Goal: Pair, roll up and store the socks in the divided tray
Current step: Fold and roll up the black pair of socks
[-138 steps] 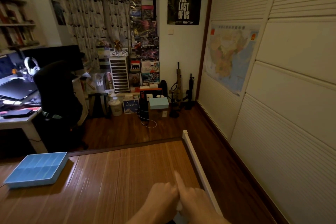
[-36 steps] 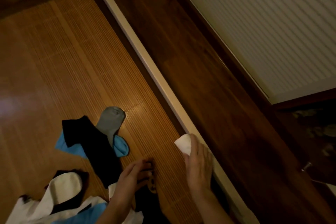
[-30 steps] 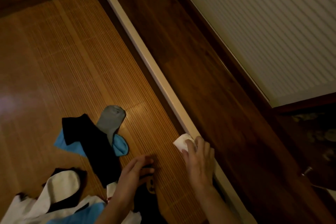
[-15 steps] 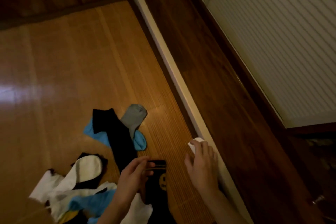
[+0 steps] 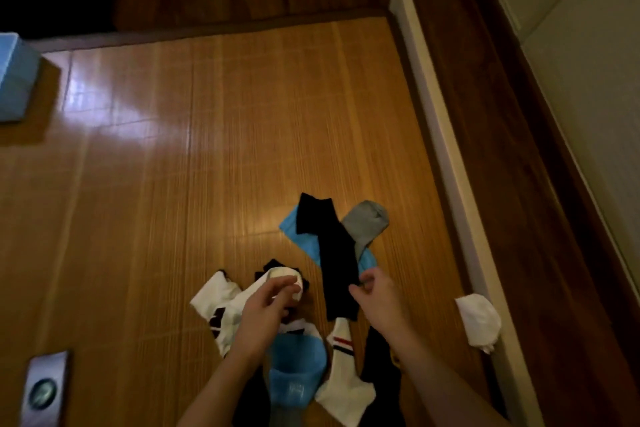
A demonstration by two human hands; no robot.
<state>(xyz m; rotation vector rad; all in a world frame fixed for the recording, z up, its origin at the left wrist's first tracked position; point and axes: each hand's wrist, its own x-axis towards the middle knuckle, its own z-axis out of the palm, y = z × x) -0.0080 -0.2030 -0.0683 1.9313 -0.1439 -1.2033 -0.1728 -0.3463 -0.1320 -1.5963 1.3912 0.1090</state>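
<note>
Socks [image 5: 298,374] lie jumbled on the bamboo mat [image 5: 242,132] — pairing stage, apparently. Left hand [image 5: 265,310] pinches a white sock [image 5: 221,295] in its grip; right hand [image 5: 379,295] curls by the black sock [image 5: 337,253], grip unclear. Next move — finding the white sock's mate.

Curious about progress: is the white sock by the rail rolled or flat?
Rolled: the white sock is a compact bundle by the rail, unlike the flat black sock.

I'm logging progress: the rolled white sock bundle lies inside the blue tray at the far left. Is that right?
No. The rolled white sock bundle lies by the pale rail on the right, not inside the blue tray, which is at the far left. The head view shows it.
</note>
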